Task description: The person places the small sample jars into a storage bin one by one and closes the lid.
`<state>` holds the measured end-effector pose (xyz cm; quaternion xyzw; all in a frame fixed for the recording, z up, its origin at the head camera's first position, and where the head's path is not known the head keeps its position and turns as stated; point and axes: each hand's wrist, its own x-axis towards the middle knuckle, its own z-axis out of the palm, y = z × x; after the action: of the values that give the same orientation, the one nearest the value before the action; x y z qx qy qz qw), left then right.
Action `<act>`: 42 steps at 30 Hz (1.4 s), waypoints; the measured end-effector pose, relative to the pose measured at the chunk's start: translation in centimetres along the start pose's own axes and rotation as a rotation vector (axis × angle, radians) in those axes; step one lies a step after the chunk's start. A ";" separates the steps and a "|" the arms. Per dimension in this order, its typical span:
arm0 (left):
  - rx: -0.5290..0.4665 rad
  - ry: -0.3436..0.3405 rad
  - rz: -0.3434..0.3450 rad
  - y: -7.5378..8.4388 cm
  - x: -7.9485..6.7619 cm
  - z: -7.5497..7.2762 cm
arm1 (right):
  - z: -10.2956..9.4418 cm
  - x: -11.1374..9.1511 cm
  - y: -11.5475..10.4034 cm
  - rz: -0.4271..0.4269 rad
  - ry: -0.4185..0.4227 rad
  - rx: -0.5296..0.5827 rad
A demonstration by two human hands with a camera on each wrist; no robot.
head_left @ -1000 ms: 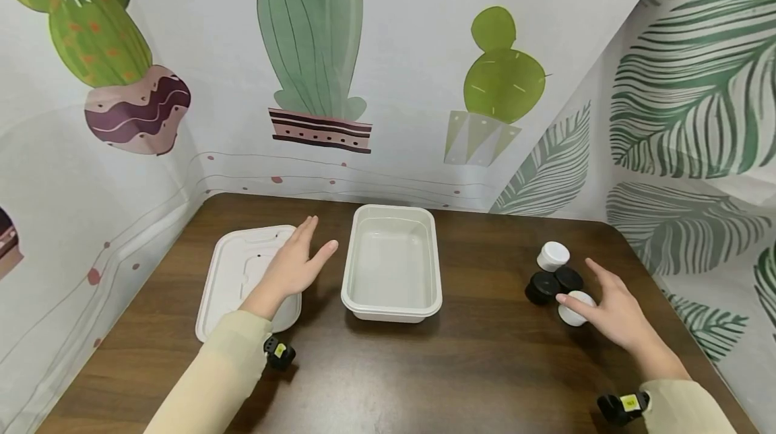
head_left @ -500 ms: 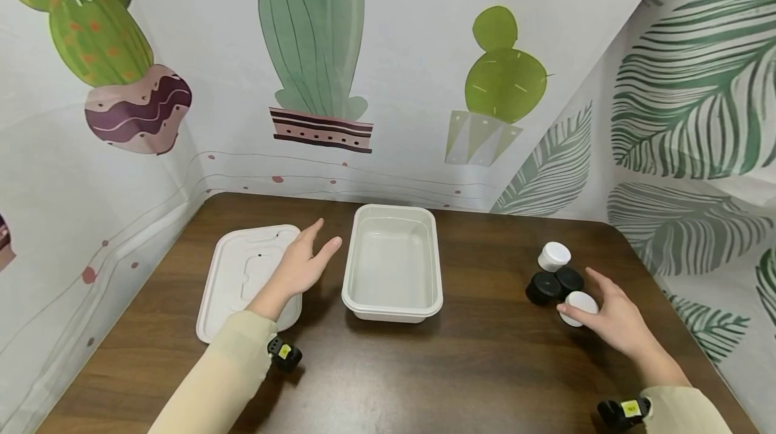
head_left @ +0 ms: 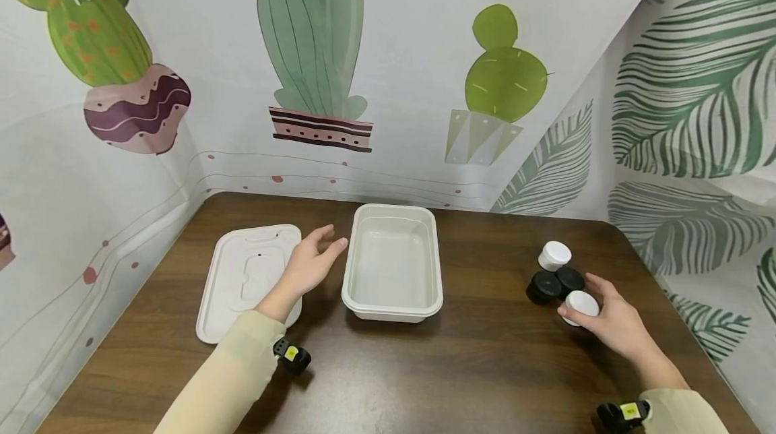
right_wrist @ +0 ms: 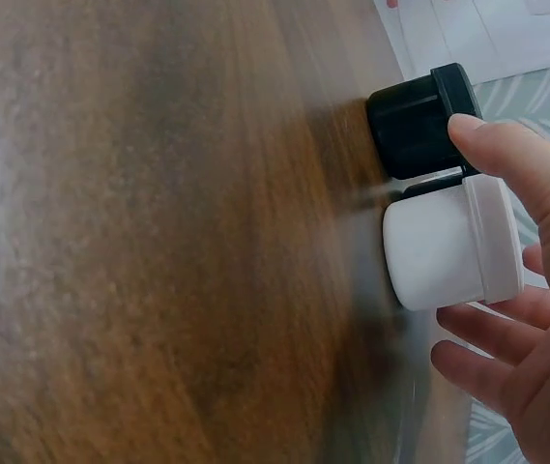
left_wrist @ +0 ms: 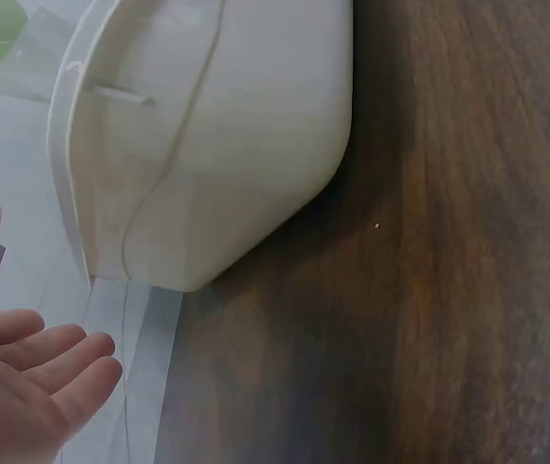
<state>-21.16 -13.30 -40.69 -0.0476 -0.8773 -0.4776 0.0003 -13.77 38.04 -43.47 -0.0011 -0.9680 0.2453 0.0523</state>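
Note:
My right hand is spread around the nearer white lidded jar, thumb on its left and fingers on its right. In the right wrist view the thumb tip overlaps the lid of a black jar, while the other fingers lie just below the white jar. That jar stands upright on the table. On the left, my left hand hovers between a white lid and a pale rectangular tub, holding nothing. Its fingers are loosely bent, with the thumb towards the tub's left rim.
A second white jar stands behind two black jars, all close together at the right of the brown table. A printed cloth hangs behind the table's back edge. The tub sits at centre, its mouth facing up.
My left hand has shifted right towards the tub, its fingers bending more. My right hand's fingers have drawn in around the near white jar, which has stayed in place.

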 end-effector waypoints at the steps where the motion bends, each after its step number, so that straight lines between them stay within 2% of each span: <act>1: -0.008 0.000 -0.002 0.0 0.0 0.1 | 0.0 0.0 0.0 0.002 0.001 0.001; 8: -0.067 0.000 -0.006 0.3 0.1 0.7 | 0.1 -0.2 0.1 0.003 0.015 -0.012; 16: -0.113 -0.049 -0.001 0.7 0.1 1.1 | 0.2 -0.3 0.3 0.024 0.037 -0.013; 25: -0.201 -0.056 -0.029 0.3 0.6 1.9 | 0.3 -0.3 0.4 0.046 0.044 -0.019; 32: -0.229 -0.042 -0.075 0.3 1.0 2.0 | 0.4 -0.3 0.5 0.025 0.065 -0.030; 42: -0.307 -0.109 -0.171 0.6 1.5 1.6 | -0.1 -0.5 0.6 0.014 0.018 -0.029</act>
<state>-22.57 -11.47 -40.96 0.0020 -0.7938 -0.6007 -0.0953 -13.27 38.56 -43.72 -0.0110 -0.9710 0.2315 0.0594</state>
